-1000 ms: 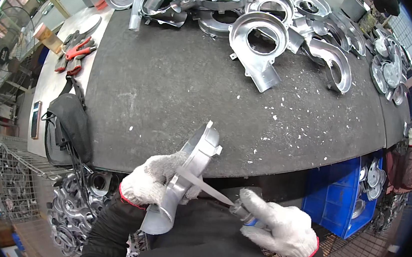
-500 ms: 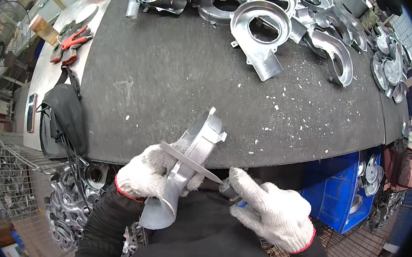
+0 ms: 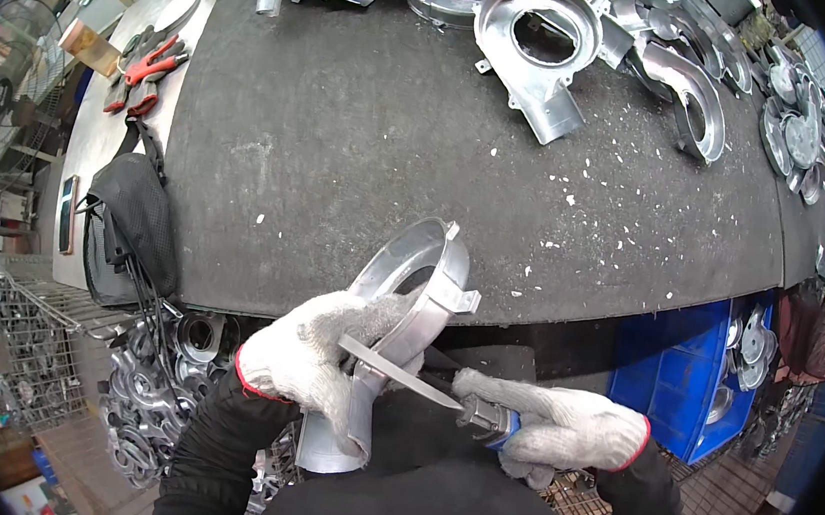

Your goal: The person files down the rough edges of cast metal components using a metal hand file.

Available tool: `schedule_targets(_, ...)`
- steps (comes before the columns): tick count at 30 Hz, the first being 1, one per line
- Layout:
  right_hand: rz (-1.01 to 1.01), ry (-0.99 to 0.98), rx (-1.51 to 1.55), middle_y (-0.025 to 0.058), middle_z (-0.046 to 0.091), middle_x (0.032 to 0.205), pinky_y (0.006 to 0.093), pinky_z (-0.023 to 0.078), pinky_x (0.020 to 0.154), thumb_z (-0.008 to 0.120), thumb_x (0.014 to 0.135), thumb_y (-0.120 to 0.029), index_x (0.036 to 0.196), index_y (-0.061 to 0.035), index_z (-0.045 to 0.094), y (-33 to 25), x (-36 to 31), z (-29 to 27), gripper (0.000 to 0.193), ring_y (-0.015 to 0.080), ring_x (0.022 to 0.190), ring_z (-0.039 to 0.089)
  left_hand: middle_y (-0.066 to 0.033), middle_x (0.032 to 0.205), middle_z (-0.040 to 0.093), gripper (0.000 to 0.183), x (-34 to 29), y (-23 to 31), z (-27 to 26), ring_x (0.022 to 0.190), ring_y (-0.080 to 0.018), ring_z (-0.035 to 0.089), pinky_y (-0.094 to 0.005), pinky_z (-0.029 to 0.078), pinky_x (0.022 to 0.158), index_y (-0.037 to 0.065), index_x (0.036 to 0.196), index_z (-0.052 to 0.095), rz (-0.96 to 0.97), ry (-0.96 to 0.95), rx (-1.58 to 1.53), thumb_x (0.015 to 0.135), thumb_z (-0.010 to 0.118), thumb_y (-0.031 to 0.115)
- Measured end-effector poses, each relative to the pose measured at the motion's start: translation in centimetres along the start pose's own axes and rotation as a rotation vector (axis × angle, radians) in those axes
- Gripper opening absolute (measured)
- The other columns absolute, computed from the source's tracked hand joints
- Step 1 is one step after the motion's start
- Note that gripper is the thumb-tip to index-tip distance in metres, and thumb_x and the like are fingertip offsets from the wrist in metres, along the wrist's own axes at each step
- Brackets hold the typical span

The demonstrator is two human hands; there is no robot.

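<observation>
My left hand (image 3: 328,344), in a white knit glove with a red cuff, is closed round a silver cast-metal blower housing (image 3: 433,305). The housing is tilted, its open ring upward and its spout toward my lap. My right hand (image 3: 566,424), gloved alike, is closed round a power file (image 3: 491,422) with a blue and metal body. Its flat grey blade (image 3: 400,372) points left and crosses the housing just beside my left fingers. Whether the blade touches the metal, I cannot tell.
More housings (image 3: 540,45) lie along the far side of the dark table mat (image 3: 344,140), with pale chips scattered about. At left are work gloves (image 3: 145,74), a black mesh bag (image 3: 129,228) and a phone (image 3: 67,213). A blue bin (image 3: 662,374) stands right; a parts-filled wire basket (image 3: 36,349) left.
The housing has turned so its ring opening shows more. My right hand has rolled over and shifted slightly right and down, bringing more of the power file's body into sight.
</observation>
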State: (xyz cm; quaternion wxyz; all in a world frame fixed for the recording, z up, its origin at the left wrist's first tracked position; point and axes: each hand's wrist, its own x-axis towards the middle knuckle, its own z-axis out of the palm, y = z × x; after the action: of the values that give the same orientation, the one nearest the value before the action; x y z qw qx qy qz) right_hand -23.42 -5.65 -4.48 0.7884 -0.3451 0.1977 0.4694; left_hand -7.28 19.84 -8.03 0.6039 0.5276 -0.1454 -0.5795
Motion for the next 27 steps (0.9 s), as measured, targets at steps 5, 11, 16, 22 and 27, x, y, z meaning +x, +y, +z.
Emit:
schedule_targets(5, 0.063, 0.115, -0.123, 0.0093, 0.060, 0.133, 0.0276, 0.049, 0.061, 0.060, 0.088, -0.006, 0.161, -0.0097, 0.025, 0.8, -0.6, 0.8, 0.081, 0.0128, 0.071, 0.056, -0.0047, 0.099, 0.066, 0.083, -0.1, 0.1, 0.9, 0.089, -0.0121, 0.061, -0.0277, 0.052, 0.079, -0.003, 0.126, 0.060, -0.099, 0.102, -0.132, 0.054, 0.095, 0.018)
schedule_targets(11, -0.345, 0.746, -1.619, 0.0072, 0.074, 0.092, 0.0327, 0.057, 0.061, 0.081, 0.080, -0.034, 0.137, -0.0183, 0.060, 3.5, 0.2, 2.7, 0.063, 0.0222, 0.065, 0.070, -0.0073, 0.104, 0.068, 0.086, -0.1, -0.8, 0.9, 0.096, -0.0136, 0.064, -0.0295, 0.054, 0.084, -0.005, 0.131, 0.058, -0.065, 0.185, -0.148, 0.058, 0.097, 0.019)
schedule_targets(16, -0.547, 0.644, -1.139, 0.0099, 0.074, 0.109, 0.0294, 0.059, 0.073, 0.077, 0.084, -0.025, 0.148, -0.0032, 0.046, 5.1, 0.3, 1.1, 0.074, 0.0199, 0.081, 0.073, -0.0180, 0.097, 0.069, 0.066, 0.6, -1.0, -0.5, 0.083, -0.0234, 0.068, -0.0335, 0.055, 0.072, -0.007, 0.119, 0.062, 0.267, -0.136, 0.289, 0.077, 0.089, 0.035)
schedule_targets(22, -0.128, 0.053, -0.550, 0.0099, 0.067, 0.122, 0.0289, 0.054, 0.070, 0.063, 0.090, -0.012, 0.159, -0.0054, 0.028, 3.2, 0.7, -1.0, 0.078, 0.0155, 0.076, 0.065, -0.0170, 0.094, 0.068, 0.100, 0.3, -0.9, 0.2, 0.080, -0.0218, 0.065, -0.0324, 0.052, 0.069, -0.011, 0.121, 0.061, 0.070, -0.012, -0.054, 0.052, 0.098, 0.050)
schedule_targets(27, 0.058, -0.111, -0.166, 0.0088, 0.059, 0.129, 0.0245, 0.049, 0.062, 0.059, 0.085, -0.003, 0.161, -0.0067, 0.025, 3.6, 1.6, -1.7, 0.083, 0.0086, 0.069, 0.050, -0.0151, 0.093, 0.068, 0.104, 0.3, -1.1, 0.8, 0.078, -0.0189, 0.063, -0.0297, 0.050, 0.066, -0.014, 0.122, 0.060, 0.068, -0.029, 0.061, 0.051, 0.097, 0.054)
